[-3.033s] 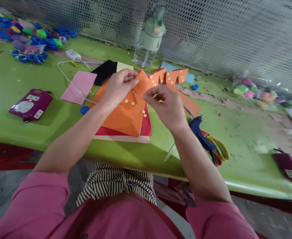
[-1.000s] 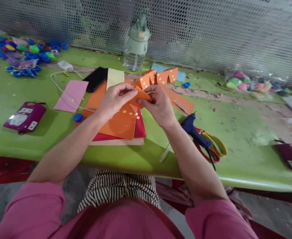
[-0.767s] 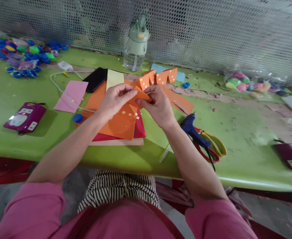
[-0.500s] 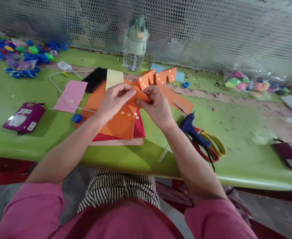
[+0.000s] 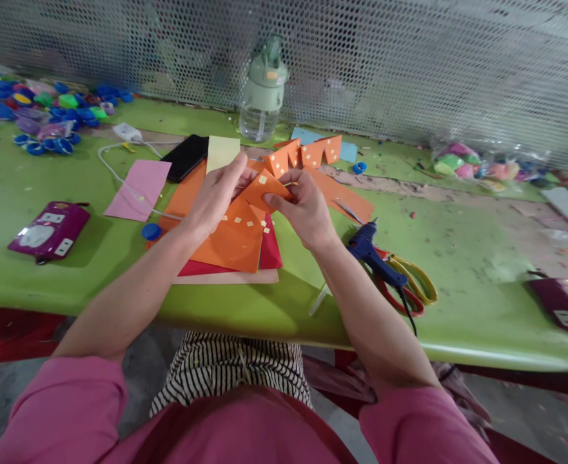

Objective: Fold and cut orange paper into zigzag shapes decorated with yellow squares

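Observation:
A small folded piece of orange paper (image 5: 259, 188) is held up above the stacked sheets, with a pale yellow square on its upper face. My right hand (image 5: 307, 206) pinches its right end between thumb and fingers. At its left edge is my left hand (image 5: 218, 193), thumb raised off the face and fingers curled behind, partly hidden. Below lie orange sheets (image 5: 235, 248) over a red sheet (image 5: 196, 267), with several loose pale squares (image 5: 249, 223). Just beyond my hands stand folded orange strips (image 5: 315, 153) dotted with pale squares.
To the right lie a blue glue gun (image 5: 373, 254), scissors (image 5: 419, 280) and tweezers (image 5: 349, 209). A water bottle (image 5: 263, 96) stands at the back by the mesh. On the left are a black phone (image 5: 186, 157), pink paper (image 5: 138, 189), a blue cap (image 5: 151, 231) and a purple socket block (image 5: 49, 231).
My left thumb has lifted away from the folded orange paper, uncovering a pale square on it. My right hand keeps its pinch in nearly the same place.

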`<state>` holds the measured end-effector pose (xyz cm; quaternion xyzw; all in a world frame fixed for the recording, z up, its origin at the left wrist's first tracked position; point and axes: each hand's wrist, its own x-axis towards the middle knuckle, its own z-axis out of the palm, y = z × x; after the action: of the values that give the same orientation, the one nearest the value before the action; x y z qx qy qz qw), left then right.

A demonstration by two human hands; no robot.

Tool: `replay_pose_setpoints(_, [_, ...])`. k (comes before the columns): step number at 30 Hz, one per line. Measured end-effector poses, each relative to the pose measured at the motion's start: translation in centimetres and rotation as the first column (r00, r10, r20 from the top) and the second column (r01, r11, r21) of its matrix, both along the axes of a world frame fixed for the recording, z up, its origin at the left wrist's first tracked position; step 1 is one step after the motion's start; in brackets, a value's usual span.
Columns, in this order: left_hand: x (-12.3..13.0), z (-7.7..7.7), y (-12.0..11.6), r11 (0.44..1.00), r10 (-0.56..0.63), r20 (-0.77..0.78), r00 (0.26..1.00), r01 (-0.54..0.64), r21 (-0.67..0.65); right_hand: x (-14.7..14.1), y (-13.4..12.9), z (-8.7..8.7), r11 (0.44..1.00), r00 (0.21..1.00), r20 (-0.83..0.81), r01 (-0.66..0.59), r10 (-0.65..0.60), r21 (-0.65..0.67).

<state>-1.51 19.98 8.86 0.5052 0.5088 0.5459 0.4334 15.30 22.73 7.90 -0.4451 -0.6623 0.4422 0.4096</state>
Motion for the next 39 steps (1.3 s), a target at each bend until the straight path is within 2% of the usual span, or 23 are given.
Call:
replay_pose_setpoints(3, [-0.1,0.0,0.3,1.0,-0.015,-0.055,0.998,0.015,0.004,0.5,0.4,0.0,1.0,0.999,0.033,0.002,-0.003,0.009])
replay_pose_setpoints(5, [-0.1,-0.3,0.5,1.0,-0.027,-0.067,0.997,0.027,0.01,0.8,0.2,0.4,0.986,0.985,0.154,0.056,-0.08,0.154])
replay_pose_setpoints(6, [-0.1,-0.5,0.6,1.0,-0.027,-0.062,0.998,0.028,0.01,0.9,0.1,0.7,0.96,0.965,0.216,0.085,-0.145,0.268])
replay_pose_setpoints(9, [0.0,-1.0,0.7,1.0,-0.017,-0.058,0.998,0.018,0.02,0.9,-0.6,1.5,0.825,0.894,0.32,0.091,-0.314,0.558])
replay_pose_setpoints(10, [0.1,-1.1,0.7,1.0,-0.018,-0.06,0.998,0.019,0.023,0.9,-0.8,1.6,0.8,0.878,0.344,0.069,-0.332,0.596])
replay_pose_setpoints(12, [0.2,-1.2,0.6,0.999,-0.027,-0.062,0.998,0.029,0.029,0.7,-1.0,1.7,0.788,0.867,0.376,0.031,-0.328,0.615])
replay_pose_setpoints(22, [0.4,-1.1,0.3,0.993,-0.102,-0.009,0.995,0.103,0.051,0.5,-0.8,1.2,0.822,0.913,0.335,0.001,-0.234,0.57])
replay_pose_setpoints(26, [-0.1,-1.0,0.6,0.999,-0.009,-0.068,0.998,0.012,0.03,1.0,-0.5,1.8,0.854,0.925,0.285,0.072,-0.25,0.516])
replay_pose_setpoints(29, [-0.6,-0.6,0.9,0.997,0.074,-0.148,0.986,-0.077,-0.013,1.9,0.0,2.1,0.916,0.866,0.451,0.02,-0.216,0.4])
replay_pose_setpoints(32, [-1.1,-0.8,1.2,0.994,0.101,-0.215,0.971,-0.109,-0.029,2.4,0.2,1.7,0.973,0.742,0.667,-0.108,-0.057,0.204])
replay_pose_setpoints(36, [-1.4,-1.7,1.6,0.997,0.072,-0.218,0.973,-0.078,-0.022,1.8,-0.2,0.6,0.967,0.64,0.76,-0.247,0.117,0.059])
replay_pose_setpoints(39, [-1.4,-1.7,1.4,0.995,0.056,-0.215,0.975,-0.071,-0.064,2.2,-1.0,0.8,0.97,0.575,0.811,-0.239,0.104,0.045])
